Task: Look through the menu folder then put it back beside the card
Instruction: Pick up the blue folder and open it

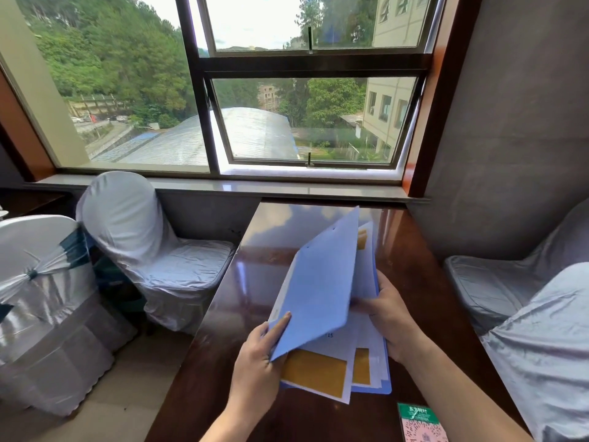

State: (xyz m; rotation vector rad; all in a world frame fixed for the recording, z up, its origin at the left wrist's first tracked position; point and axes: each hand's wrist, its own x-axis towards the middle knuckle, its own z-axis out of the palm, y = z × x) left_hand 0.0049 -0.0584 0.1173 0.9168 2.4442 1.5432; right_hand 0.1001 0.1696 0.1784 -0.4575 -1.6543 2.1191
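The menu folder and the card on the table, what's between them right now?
In the head view, only bare glossy table separates the menu folder from the card; the right forearm passes just above and beside that gap.

Glossy dark wooden table (411,250), narrow, running away from the hands to the window sill, blue menu folder (322,298) open between both hands, green-and-pink card (420,424) flat just under the right forearm
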